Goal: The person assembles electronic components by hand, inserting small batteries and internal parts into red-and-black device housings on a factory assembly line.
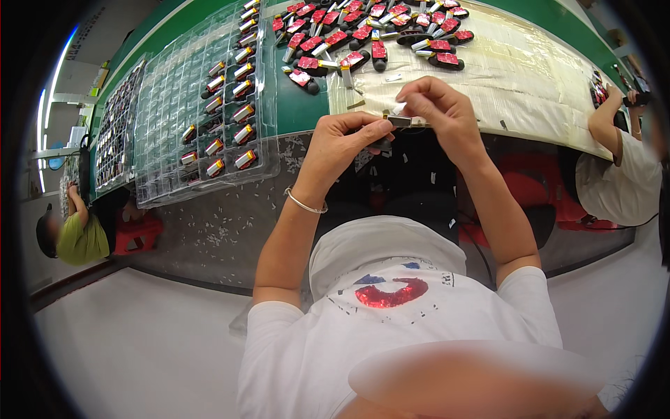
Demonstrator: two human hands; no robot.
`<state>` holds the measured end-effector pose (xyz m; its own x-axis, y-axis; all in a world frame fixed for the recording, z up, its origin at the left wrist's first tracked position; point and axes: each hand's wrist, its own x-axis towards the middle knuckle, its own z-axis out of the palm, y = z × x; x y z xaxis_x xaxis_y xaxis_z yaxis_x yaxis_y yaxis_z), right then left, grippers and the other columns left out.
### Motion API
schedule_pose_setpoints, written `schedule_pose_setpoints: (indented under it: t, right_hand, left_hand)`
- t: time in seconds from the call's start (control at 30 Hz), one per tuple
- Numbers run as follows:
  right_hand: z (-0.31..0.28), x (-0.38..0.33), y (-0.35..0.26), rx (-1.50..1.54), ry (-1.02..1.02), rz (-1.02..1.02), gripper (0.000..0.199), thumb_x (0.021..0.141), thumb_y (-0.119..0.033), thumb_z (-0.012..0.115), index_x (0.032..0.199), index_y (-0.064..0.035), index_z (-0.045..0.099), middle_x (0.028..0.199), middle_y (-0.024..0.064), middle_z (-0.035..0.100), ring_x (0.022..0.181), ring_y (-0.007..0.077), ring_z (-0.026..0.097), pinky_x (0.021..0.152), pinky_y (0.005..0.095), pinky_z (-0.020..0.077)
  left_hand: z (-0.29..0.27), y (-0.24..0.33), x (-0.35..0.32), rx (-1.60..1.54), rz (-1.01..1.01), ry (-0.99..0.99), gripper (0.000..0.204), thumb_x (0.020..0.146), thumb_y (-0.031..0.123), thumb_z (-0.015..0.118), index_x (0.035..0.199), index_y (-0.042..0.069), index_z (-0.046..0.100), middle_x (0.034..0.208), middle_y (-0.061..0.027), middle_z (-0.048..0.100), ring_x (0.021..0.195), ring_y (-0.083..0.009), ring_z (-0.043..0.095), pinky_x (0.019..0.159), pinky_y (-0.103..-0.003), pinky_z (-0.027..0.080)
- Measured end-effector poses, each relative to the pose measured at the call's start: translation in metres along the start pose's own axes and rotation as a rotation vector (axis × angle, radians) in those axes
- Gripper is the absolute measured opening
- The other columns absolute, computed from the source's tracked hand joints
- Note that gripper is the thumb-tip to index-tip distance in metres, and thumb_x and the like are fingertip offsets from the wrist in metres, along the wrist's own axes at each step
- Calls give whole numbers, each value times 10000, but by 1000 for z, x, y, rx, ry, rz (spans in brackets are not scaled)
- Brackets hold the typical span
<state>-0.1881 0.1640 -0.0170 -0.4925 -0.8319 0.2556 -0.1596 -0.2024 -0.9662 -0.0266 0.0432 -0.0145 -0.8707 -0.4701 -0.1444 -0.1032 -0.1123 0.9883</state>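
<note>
My left hand [340,143] and my right hand [438,108] meet just in front of the bench edge, both pinching one small silver and black part [402,121] between their fingertips. My right fingers also touch a small white piece on top of it. A pile of several black parts with red labels and silver ends [370,36] lies on the bench beyond my hands. A silver bangle sits on my left wrist.
A clear plastic compartment tray [174,105] holds several of the same parts in two rows at the left. A taped plastic sheet [530,77] covers the green bench [300,105] at the right. One person sits at far left [77,234], another at far right [618,167].
</note>
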Motion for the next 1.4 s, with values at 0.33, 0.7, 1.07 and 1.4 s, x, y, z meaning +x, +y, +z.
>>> schedule_pose_setpoints:
  t: [0.33, 0.7, 1.07, 1.4]
  right_hand:
    - [-8, -17, 3, -148, -108, -34, 269, 840, -131, 727, 1104, -83, 713, 1068, 58, 688, 988, 130, 609, 877, 272, 473]
    - [12, -14, 1, 218, -42, -127, 224, 856, -140, 723, 1048, -26, 705, 1009, 71, 691, 851, 99, 625, 743, 227, 508]
    - [7, -3, -10, -293, -84, -341, 352, 810, -112, 745, 1158, -102, 697, 900, 38, 634, 778, 123, 589, 683, 232, 480]
    - [4, 3, -12, -268, -175, -323, 336, 766, -100, 781, 1097, -133, 731, 847, 3, 602, 781, 110, 571, 660, 224, 471]
  left_hand:
    - [0, -11, 0, -343, -66, 1, 243, 917, 245, 644, 993, 27, 720, 809, -69, 713, 582, -86, 615, 497, -172, 376]
    - [13, -6, -7, -346, -44, 5, 272, 893, 196, 697, 1097, 16, 680, 895, -57, 704, 626, -69, 603, 522, -161, 401]
    - [19, -2, -14, -229, 264, 189, 367, 867, 39, 703, 1203, -45, 582, 1036, -57, 656, 911, -73, 618, 791, -192, 515]
    - [14, 2, -19, -232, 269, 162, 291, 905, 20, 638, 1181, -52, 582, 1066, -79, 643, 945, -101, 620, 862, -219, 502]
